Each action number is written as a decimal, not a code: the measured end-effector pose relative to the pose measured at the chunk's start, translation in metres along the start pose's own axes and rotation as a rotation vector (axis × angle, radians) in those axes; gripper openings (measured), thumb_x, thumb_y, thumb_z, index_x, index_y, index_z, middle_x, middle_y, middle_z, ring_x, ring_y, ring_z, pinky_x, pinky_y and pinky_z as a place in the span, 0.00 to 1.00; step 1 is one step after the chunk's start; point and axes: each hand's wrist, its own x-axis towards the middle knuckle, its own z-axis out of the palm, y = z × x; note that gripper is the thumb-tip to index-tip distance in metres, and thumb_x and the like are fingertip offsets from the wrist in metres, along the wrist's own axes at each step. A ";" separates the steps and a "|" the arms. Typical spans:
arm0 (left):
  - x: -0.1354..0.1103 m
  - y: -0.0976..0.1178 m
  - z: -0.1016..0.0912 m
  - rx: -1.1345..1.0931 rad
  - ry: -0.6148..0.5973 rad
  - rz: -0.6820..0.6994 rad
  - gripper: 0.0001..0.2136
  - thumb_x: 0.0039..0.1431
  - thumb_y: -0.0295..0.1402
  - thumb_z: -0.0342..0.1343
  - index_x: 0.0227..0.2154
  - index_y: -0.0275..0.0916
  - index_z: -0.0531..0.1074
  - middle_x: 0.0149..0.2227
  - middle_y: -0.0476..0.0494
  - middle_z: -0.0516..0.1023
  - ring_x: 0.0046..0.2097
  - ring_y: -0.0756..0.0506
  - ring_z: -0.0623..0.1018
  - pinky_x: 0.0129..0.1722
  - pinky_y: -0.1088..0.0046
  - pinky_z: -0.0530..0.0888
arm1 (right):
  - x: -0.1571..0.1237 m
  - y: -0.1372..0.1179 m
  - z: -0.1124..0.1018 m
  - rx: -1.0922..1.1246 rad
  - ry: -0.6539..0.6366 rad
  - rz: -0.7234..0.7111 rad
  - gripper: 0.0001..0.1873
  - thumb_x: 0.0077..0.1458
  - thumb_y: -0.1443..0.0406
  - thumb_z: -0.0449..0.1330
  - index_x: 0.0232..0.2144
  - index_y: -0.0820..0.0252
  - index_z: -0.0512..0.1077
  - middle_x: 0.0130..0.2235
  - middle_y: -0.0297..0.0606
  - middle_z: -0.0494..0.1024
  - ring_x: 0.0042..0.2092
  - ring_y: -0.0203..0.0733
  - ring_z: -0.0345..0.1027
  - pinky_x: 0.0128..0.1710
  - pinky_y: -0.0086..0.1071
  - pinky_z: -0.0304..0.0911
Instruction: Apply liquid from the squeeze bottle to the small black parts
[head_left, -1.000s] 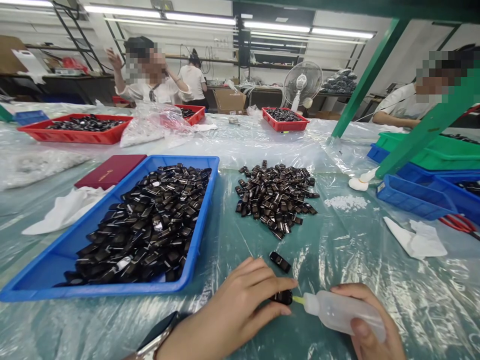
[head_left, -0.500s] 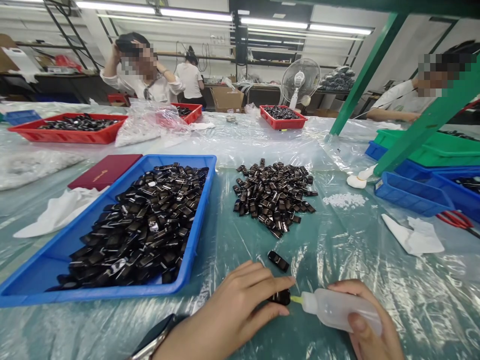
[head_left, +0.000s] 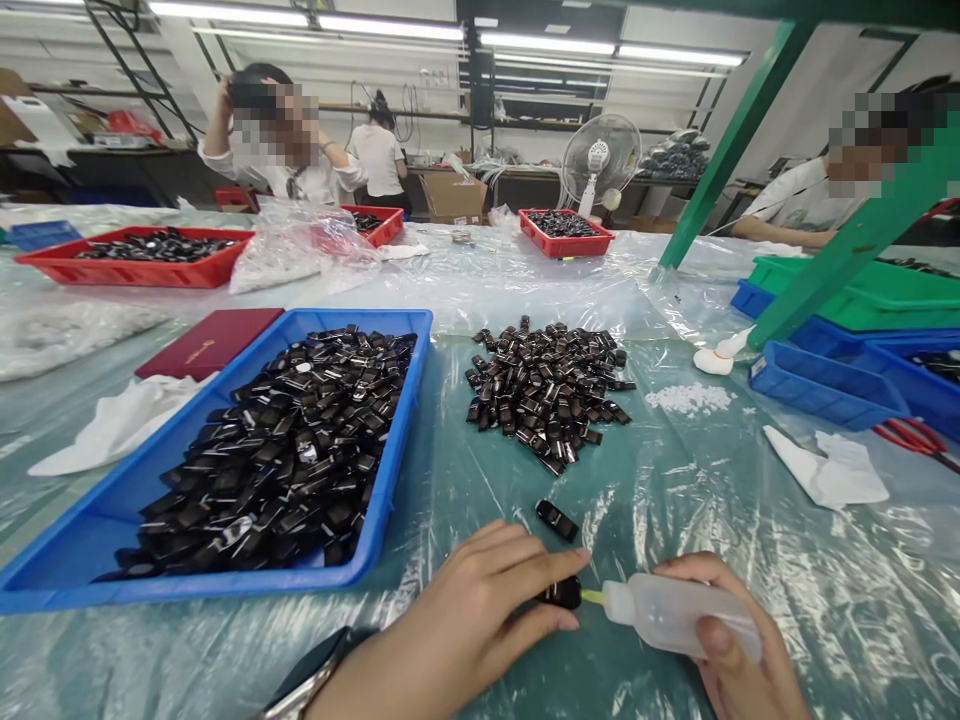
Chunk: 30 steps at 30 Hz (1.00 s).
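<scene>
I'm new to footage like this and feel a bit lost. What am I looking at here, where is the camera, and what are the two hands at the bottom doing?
The camera sits on a person's head, looking forward and down, so the two hands at the bottom are that person's own. The left hand pinches a small black part between its fingertips. The right hand grips a pale squeeze bottle, whose yellow nozzle points at that part. Another loose black part lies just beyond. The table is covered in clear plastic sheeting. On it sit a blue tray full of the same black parts, and a loose pile of parts beside the tray. White cloths lie to the right. Other people work at the far side.
</scene>
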 end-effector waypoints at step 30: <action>0.000 -0.008 0.002 0.007 0.020 -0.151 0.20 0.70 0.22 0.44 0.58 0.50 0.68 0.48 0.42 0.69 0.44 0.43 0.75 0.39 0.65 0.73 | 0.005 0.007 -0.004 -0.174 0.012 -0.137 0.29 0.40 0.37 0.65 0.30 0.53 0.75 0.33 0.38 0.69 0.27 0.40 0.58 0.25 0.29 0.57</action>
